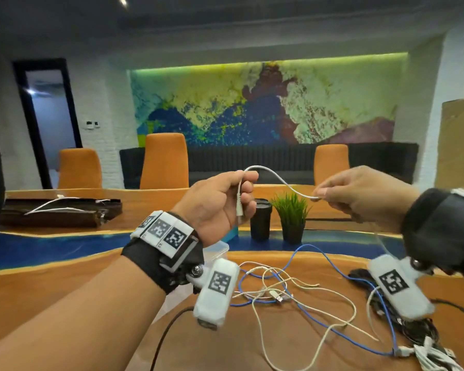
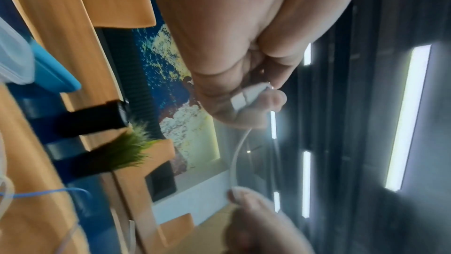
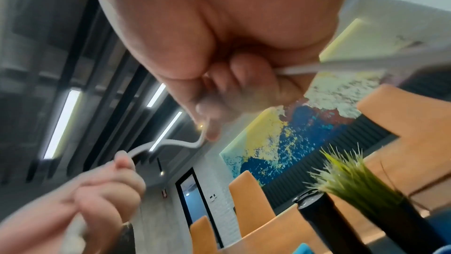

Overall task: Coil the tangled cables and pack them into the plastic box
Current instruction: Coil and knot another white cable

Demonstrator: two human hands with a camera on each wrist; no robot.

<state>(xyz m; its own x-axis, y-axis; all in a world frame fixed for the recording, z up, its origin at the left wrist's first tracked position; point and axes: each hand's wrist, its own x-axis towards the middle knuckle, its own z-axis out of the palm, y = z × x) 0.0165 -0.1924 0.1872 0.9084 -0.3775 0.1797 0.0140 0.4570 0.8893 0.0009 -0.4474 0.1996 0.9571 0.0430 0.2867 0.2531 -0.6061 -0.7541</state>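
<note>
A white cable (image 1: 279, 180) stretches left to right in the air above the wooden table (image 1: 38, 298). The left hand (image 1: 220, 202) curls around its plug end, plug pointing down. The right hand (image 1: 359, 194) pinches it further along. Tangled cables (image 1: 292, 295) lie below; the plastic box (image 1: 217, 250) sits behind the left wrist. No writing is readable.

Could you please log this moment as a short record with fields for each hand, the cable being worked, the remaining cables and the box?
left hand: grips white cable near its plug end, raised above the table
right hand: pinches the same cable further along
white cable: sags in a curve between the hands
tangled cables: white and blue, loose on the wooden table
plastic box: mostly hidden behind the left wrist; contents not visible
</note>
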